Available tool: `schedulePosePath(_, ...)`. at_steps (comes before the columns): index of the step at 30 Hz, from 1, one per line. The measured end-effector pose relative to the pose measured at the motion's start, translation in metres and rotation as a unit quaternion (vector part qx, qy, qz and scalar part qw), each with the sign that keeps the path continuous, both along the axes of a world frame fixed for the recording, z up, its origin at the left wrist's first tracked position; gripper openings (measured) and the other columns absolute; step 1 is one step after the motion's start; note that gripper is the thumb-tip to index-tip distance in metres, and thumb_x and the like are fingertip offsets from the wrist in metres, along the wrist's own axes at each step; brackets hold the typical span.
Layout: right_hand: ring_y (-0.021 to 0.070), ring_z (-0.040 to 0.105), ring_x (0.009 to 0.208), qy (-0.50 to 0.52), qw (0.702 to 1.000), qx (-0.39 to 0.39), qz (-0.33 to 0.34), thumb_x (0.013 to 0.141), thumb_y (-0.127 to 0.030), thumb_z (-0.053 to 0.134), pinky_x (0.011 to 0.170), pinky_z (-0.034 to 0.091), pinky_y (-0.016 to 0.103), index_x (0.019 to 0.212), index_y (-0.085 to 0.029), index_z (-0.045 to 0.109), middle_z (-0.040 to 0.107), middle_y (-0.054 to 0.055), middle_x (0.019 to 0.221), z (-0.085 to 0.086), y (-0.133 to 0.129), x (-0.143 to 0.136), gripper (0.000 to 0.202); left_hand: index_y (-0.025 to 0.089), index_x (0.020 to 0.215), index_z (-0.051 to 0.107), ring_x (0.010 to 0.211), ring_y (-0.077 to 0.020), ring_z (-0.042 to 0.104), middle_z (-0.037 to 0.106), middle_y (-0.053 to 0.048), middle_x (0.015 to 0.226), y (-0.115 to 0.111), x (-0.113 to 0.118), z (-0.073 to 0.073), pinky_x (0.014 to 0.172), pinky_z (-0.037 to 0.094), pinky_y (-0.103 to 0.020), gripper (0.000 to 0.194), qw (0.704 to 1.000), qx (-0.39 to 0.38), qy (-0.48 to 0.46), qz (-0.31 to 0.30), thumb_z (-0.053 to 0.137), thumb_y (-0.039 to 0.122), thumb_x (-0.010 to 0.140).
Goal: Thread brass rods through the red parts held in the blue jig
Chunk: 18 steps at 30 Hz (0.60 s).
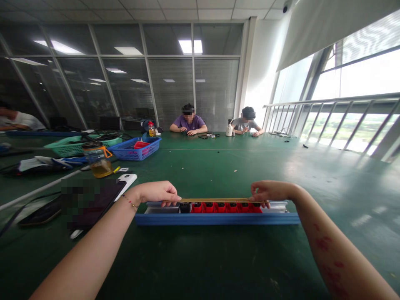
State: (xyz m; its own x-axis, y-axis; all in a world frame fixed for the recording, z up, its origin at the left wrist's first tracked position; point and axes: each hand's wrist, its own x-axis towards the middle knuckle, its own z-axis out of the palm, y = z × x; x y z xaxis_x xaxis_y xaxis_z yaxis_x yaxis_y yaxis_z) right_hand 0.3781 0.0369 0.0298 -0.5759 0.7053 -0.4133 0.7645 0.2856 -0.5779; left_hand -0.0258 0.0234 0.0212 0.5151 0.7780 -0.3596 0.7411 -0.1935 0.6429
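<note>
A long blue rail [218, 219] with a silvery channel lies crosswise on the table in front of me. Several red blocks with black tops [220, 207] stand in a row in its middle, with a black block [185, 207] at their left end. Along the row, slightly above it, runs a thin yellowish strip [215, 200]. My left hand [162, 193] pinches the strip near its left end, over the rail. At the other end my right hand [265, 192] grips it with bent fingers. The exact fingertip contact is partly hidden.
Left of the rail lie a tablet [96, 204] and a dark phone [42, 211]. Beyond them stand a jar of amber liquid [98, 160], a blue basket [136, 149] and a green basket [73, 146]. Two people sit at the table's far side, another at far left.
</note>
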Motion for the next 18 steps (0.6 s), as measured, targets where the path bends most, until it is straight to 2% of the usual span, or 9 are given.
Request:
schedulePosePath(10,0.018,0.061,0.063,-0.004,1.0,-0.016,0.002,0.072,-0.062,0.051,0.056,0.045,0.026,0.091,-0.016,0.048,0.066,0.005,0.072,-0.0052,0.0038,0.0024,0.05,0.016,0.067,0.062,0.049,-0.0075,0.048,0.058,0.001,0.06,-0.0001,0.0009,-0.0009,0.05,0.038,-0.018,0.043,1.0,-0.015,-0.006,0.011,0.058,0.058,0.064)
schedulePosePath(18,0.0184,0.061,0.066,0.011,1.0,-0.022,0.007,0.072,-0.061,0.052,0.06,0.046,0.028,0.088,-0.017,0.048,0.064,0.004,0.074,-0.0053,0.0048,0.0025,0.048,0.017,0.077,0.061,0.055,-0.0096,0.053,0.06,0.001,0.066,-0.002,0.0024,0.0018,0.056,0.041,-0.02,0.042,0.999,-0.027,-0.016,0.008,0.058,0.058,0.064)
